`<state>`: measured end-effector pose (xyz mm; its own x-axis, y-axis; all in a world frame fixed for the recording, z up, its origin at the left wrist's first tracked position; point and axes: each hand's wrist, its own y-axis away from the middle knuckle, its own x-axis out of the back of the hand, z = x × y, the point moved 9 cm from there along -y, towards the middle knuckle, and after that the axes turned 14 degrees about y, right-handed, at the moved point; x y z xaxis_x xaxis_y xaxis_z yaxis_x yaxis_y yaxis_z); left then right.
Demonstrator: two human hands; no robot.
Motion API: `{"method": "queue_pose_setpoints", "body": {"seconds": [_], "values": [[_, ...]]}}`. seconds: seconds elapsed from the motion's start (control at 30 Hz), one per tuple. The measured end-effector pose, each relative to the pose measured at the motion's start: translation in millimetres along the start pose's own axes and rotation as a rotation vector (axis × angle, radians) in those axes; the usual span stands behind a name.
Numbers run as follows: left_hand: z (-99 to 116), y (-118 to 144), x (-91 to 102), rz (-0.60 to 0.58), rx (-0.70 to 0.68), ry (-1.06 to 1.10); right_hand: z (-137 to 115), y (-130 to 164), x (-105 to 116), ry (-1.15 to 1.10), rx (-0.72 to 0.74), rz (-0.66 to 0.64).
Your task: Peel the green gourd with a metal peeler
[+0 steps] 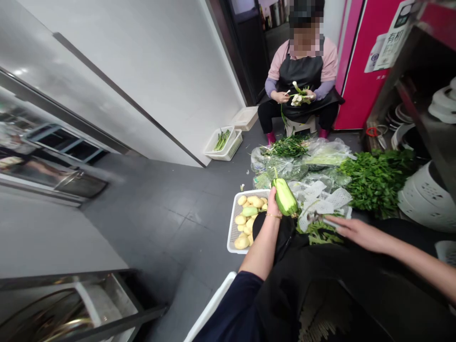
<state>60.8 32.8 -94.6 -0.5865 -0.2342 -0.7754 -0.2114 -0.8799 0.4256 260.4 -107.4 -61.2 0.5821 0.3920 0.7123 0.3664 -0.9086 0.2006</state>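
My left hand (273,204) grips a pale green gourd (284,195), partly peeled and striped, and holds it up above my lap. My right hand (358,232) reaches out to the right over a heap of green peelings (320,232); a thin tool seems to lie in its fingers, though I cannot make it out. Just left of my left hand sits a white basket (233,223) holding several peeled yellow potatoes (241,220) and one green piece. A dark apron covers my lap.
A person in a dark apron (302,71) sits on a stool opposite and trims scallions. Bags of vegetables (320,156) and leafy greens (374,178) cover the floor between us. White baskets (224,142) stand by the wall; stacked colanders (427,194) at right.
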Motion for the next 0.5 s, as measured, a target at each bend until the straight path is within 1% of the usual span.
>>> {"method": "queue_pose_setpoints", "body": {"seconds": [0.03, 0.1, 0.13, 0.17, 0.2, 0.27, 0.33, 0.4, 0.43, 0.47, 0.5], "values": [[-3.2, 1.0, -2.3, -0.013, 0.025, -0.009, -4.1, -12.7, 19.9, 0.004, -0.009, 0.082], [-9.5, 4.5, -5.9, -0.021, 0.057, -0.029, -22.5, -43.7, 54.1, -0.008, 0.0, 0.224], [-11.2, 6.2, -7.0, -0.016, 0.059, -0.04, -33.7, -58.3, 64.2, -0.021, 0.009, 0.269], [-11.2, 7.6, -7.7, -0.009, 0.05, -0.05, -43.9, -69.8, 68.3, -0.034, 0.017, 0.295], [-9.2, 8.4, -8.2, -0.002, 0.031, -0.06, -51.7, -76.6, 66.4, -0.046, 0.021, 0.308], [0.7, 7.9, -7.3, 0.015, -0.032, -0.064, -56.6, -72.6, 49.4, -0.059, 0.027, 0.318], [15.9, 5.1, -3.4, 0.041, -0.115, -0.04, -46.8, -50.6, 19.0, -0.049, 0.048, 0.249], [26.6, 0.6, 1.3, 0.061, -0.154, 0.0, -25.1, -23.7, -8.6, -0.014, 0.047, 0.123], [28.9, -2.0, 2.7, 0.06, -0.157, 0.022, -13.0, -13.0, -14.0, 0.005, 0.028, 0.085], [28.8, -4.5, 3.1, 0.054, -0.151, 0.043, -3.0, -6.4, -12.5, 0.02, 0.002, 0.074], [26.3, -6.7, 2.6, 0.044, -0.135, 0.06, 3.3, -4.5, -4.9, 0.026, -0.03, 0.092]]}}
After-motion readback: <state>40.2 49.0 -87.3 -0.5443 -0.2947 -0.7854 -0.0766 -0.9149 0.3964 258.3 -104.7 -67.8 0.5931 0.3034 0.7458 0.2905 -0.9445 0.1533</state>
